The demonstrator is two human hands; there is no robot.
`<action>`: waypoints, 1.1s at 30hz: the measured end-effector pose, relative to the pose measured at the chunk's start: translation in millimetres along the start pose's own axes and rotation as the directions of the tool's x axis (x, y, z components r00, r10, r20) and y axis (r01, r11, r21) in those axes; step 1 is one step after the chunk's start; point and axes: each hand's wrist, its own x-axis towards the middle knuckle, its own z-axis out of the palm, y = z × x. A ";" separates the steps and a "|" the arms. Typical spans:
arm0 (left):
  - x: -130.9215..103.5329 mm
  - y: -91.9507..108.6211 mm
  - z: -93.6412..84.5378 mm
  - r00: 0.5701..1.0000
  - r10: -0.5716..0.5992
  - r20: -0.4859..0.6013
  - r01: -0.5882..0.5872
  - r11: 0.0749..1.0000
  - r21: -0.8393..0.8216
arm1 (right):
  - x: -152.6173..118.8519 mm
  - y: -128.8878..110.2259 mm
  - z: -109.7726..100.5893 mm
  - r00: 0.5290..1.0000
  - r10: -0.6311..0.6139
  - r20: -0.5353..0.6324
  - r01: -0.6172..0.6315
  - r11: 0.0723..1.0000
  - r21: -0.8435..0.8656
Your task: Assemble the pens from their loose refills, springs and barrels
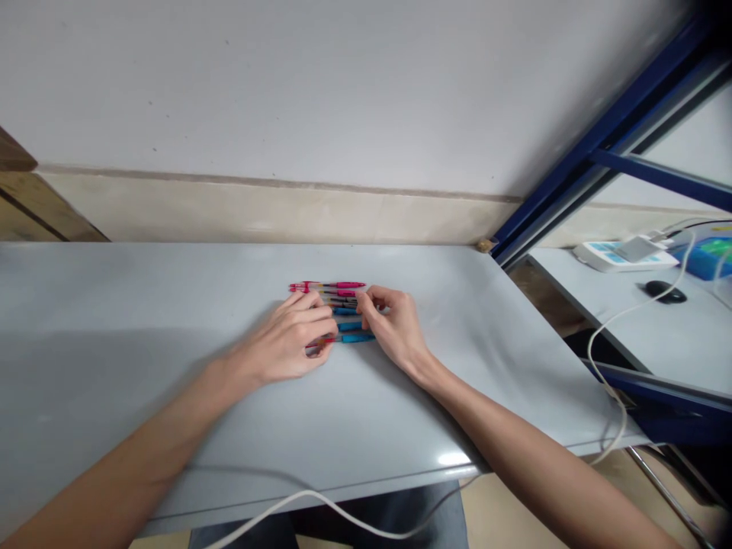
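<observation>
Several pens lie side by side across the middle of the grey table. At the back of the row is a pink pen (348, 285), with another pink one just in front of it. Dark pens come after these, then blue ones; a blue pen (357, 338) is nearest to me. My left hand (300, 332) rests over the left ends of the pens, its fingers curled and covering parts of them. At the right ends, my right hand (392, 316) has thumb and forefinger brought together by the dark and blue pens; what is between them is hidden.
A white wall stands behind the grey table (142, 305). To the right, past a blue metal frame (595, 152), a second table holds a black mouse (664, 291) and a white device (623, 255). A white cable (309, 494) hangs at the front edge.
</observation>
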 end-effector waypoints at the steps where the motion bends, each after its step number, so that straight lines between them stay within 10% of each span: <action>1: 0.2 -0.3 0.0 1.000 -0.002 0.004 0.002 1.000 0.003 | 0.3 -0.6 -0.6 1.000 0.006 -0.002 -0.006 1.000 0.013; 33: -7.1 -27.4 9.2 0.955 -0.295 0.019 0.296 0.951 -0.091 | 5.6 18.1 -0.9 0.987 -0.131 -0.095 0.127 0.991 -0.044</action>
